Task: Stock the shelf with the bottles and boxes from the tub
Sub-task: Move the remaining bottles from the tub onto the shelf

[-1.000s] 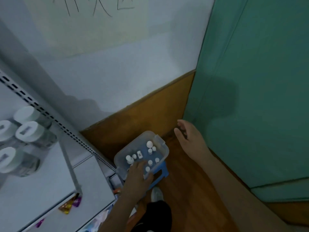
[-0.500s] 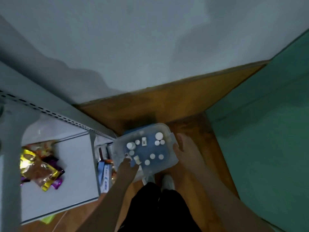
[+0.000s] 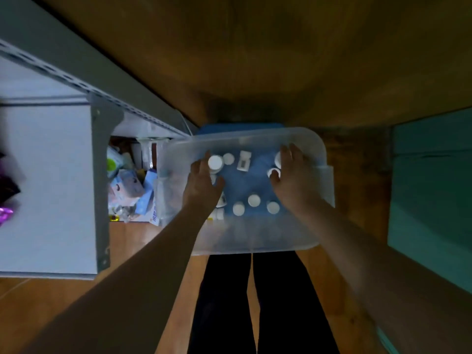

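A translucent plastic tub (image 3: 255,238) stands on a blue stool (image 3: 240,125) just in front of my legs. It holds several white-capped bottles, such as the bottle (image 3: 254,200), and a small white box (image 3: 244,160). My left hand (image 3: 203,186) is inside the tub at its left, fingers and thumb curled round a white-capped bottle (image 3: 215,162). At the right side of the tub my right hand (image 3: 292,175) curls round another white-capped bottle (image 3: 277,159), which it mostly hides. The grey metal shelf (image 3: 51,175) is at the left.
Under the shelf board, a lower level (image 3: 129,186) is packed with packets and boxes. Purple wrappers (image 3: 5,200) lie at the shelf's left edge. A green panel (image 3: 434,200) closes the right side and a wooden skirting (image 3: 281,60) runs behind the tub. The floor is wood.
The view has tipped down and closer to the tub. My right hand moved from the tub's rim into it. My left hand shifted to the far-left bottles.
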Motion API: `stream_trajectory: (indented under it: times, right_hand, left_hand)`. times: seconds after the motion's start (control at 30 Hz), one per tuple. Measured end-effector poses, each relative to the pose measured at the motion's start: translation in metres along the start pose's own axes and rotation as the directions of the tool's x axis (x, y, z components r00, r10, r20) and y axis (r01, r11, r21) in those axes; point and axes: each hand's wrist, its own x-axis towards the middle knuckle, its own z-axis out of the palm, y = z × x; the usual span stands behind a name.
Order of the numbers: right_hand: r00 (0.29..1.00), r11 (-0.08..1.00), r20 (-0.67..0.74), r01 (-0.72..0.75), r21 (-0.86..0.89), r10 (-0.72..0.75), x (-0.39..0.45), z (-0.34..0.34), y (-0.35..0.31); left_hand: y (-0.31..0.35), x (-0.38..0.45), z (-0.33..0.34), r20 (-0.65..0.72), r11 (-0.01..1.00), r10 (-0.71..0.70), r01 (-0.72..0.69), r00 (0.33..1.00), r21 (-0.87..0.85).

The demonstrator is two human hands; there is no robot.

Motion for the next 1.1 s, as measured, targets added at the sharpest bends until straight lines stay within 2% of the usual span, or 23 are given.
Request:
stream_trajectory:
  times: [0.13,0.23,0.33,0.5,0.67,0.73,0.83,0.93,1.0,1.1]
  right_hand:
    - [0.999,0.994,0.052,-0.004,-0.107,0.010,0.023,0.024,0.009]
    - [0.999,0.999,0.015,-0.038,0.037,0.038,0.033,0.032,0.013]
    - [0.999,0.997,-0.005,-0.042,0.063,0.042,0.030,0.036,0.014]
    - [0.997,0.918,-0.001,-0.070,0.391,0.076,0.009,0.010,0.006]
    - [0.993,0.660,0.086,-0.119,0.742,0.082,-0.034,-0.042,-0.002]
    - [0.991,0.552,0.082,-0.124,0.825,0.101,-0.052,-0.078,-0.013]
    - [0.988,0.401,0.073,-0.121,0.908,0.135,-0.080,-0.149,-0.037]
    - [0.998,0.193,0.034,-0.043,0.980,0.047,-0.114,-0.224,-0.067]
    - [0.999,0.060,-0.017,0.019,0.998,-0.032,-0.137,-0.268,-0.089]
    - [0.990,-0.105,-0.095,0.084,0.991,-0.101,-0.172,-0.326,-0.129]
  left_hand:
    - [-0.012,0.020,0.021,-0.048,0.995,0.077,-0.073,0.996,0.071]
    - [-0.015,0.028,0.025,-0.091,0.994,0.087,-0.081,0.992,0.070]
    - [-0.014,0.023,0.019,-0.106,0.998,0.065,-0.062,0.992,0.029]
    - [0.006,-0.013,-0.004,-0.152,0.989,-0.046,0.024,0.987,-0.148]
    - [0.043,-0.061,-0.040,-0.109,0.924,-0.092,0.044,0.990,-0.379]
    - [0.066,-0.081,-0.064,-0.072,0.848,-0.112,0.057,0.991,-0.527]
    - [0.108,-0.118,-0.109,-0.049,0.658,-0.116,0.040,0.992,-0.752]
    - [0.153,-0.163,-0.159,-0.076,0.488,-0.102,-0.017,0.992,-0.873]
    - [0.183,-0.194,-0.193,-0.087,0.284,-0.080,-0.061,0.993,-0.957]
    - [0.217,-0.245,-0.243,-0.123,-0.040,0.073,-0.121,0.990,-0.992]
